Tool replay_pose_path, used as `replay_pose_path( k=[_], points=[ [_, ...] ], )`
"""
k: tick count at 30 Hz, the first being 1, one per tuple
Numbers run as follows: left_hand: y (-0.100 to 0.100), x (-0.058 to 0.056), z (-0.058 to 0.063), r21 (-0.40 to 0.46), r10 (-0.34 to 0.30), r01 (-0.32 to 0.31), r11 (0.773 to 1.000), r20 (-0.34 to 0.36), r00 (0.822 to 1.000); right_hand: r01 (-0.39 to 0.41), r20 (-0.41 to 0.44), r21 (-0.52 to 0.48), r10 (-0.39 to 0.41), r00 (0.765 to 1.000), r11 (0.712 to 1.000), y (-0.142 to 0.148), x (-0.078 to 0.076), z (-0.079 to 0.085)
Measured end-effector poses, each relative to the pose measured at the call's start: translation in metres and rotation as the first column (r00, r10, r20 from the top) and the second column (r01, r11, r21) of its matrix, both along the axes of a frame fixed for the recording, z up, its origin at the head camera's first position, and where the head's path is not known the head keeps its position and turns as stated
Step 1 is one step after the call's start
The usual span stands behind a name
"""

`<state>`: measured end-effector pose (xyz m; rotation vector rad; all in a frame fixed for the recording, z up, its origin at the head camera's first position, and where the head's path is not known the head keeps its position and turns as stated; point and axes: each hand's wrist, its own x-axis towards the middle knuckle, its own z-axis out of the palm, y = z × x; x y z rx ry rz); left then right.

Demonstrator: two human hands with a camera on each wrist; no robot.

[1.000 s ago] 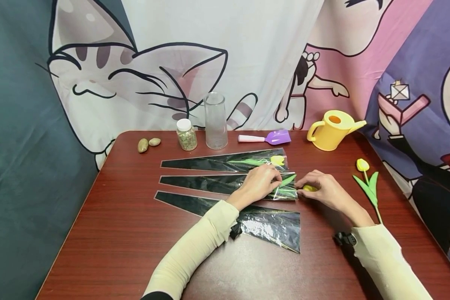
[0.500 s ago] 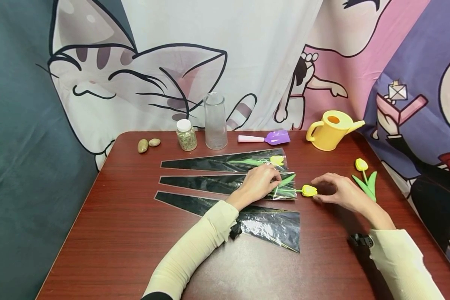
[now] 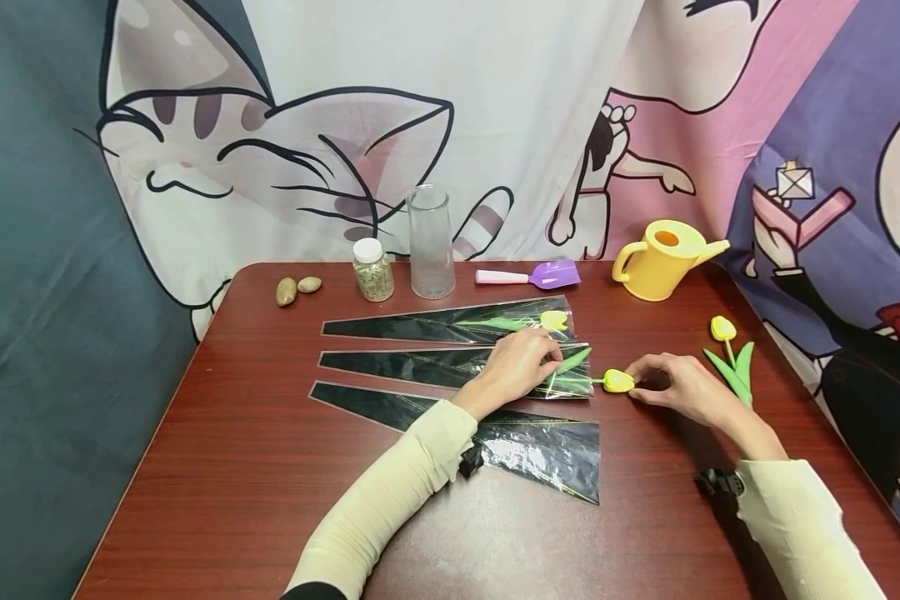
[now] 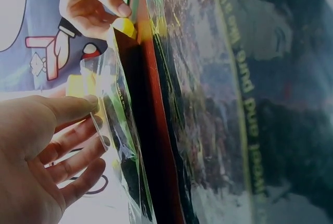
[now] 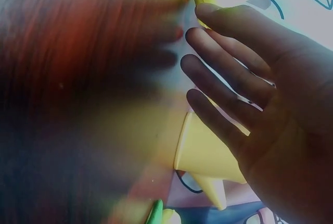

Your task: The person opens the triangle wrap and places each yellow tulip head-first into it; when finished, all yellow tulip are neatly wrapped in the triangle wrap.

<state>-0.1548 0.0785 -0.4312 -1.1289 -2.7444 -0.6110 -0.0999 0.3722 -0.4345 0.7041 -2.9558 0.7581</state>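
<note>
My left hand (image 3: 521, 364) pinches the open edge of the middle clear-and-black plastic flower sleeve (image 3: 390, 364). Inside that sleeve lie the green leaves and stem of a yellow tulip, whose bloom (image 3: 618, 381) sticks out at the right end. At the bloom's tip my right hand (image 3: 681, 385) pinches with thumb and index finger; its other fingers extend fairly straight in the right wrist view. From the left wrist view, the sleeve's mouth (image 4: 112, 125) gapes beside my left fingers. Behind, another sleeve (image 3: 390, 327) holds a yellow tulip (image 3: 553, 321); in front lies a third sleeve (image 3: 547, 454).
A loose yellow tulip (image 3: 723, 329) lies at the right, partly behind my right arm. Along the back stand a yellow watering can (image 3: 654, 271), a glass vase (image 3: 432, 250) and a lidded jar (image 3: 375, 275). A purple scoop (image 3: 555, 274) and two stones (image 3: 287, 291) lie there too.
My right hand let go of the bloom and drew back to the right, then came back in to its tip. The left hand has stayed in place on the sleeve.
</note>
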Motion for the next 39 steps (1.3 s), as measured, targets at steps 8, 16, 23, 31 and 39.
replay_pose_path(
  k=[8,16,23,31,39],
  points=[
    [0.000,0.001,0.001,-0.007,0.000,0.000,1.000,-0.001,1.000,-0.004,-0.001,-0.048,0.004,1.000,0.999,-0.007,-0.002,0.000],
    [0.000,0.002,0.004,-0.013,-0.005,0.005,1.000,0.007,1.000,-0.049,0.009,-0.089,0.050,0.999,0.995,-0.028,-0.010,0.000],
    [-0.001,0.003,0.004,-0.019,-0.014,0.013,1.000,-0.002,1.000,-0.091,0.001,-0.114,0.092,0.996,0.989,-0.040,-0.015,-0.006],
    [-0.002,0.003,0.002,-0.024,-0.019,0.019,1.000,-0.013,1.000,-0.107,-0.008,-0.122,0.107,0.994,0.987,-0.043,-0.018,-0.009],
    [-0.002,0.003,0.002,-0.029,-0.017,0.017,0.999,-0.011,1.000,-0.105,0.004,-0.115,0.106,0.994,0.988,-0.046,-0.017,-0.006]
  ],
)
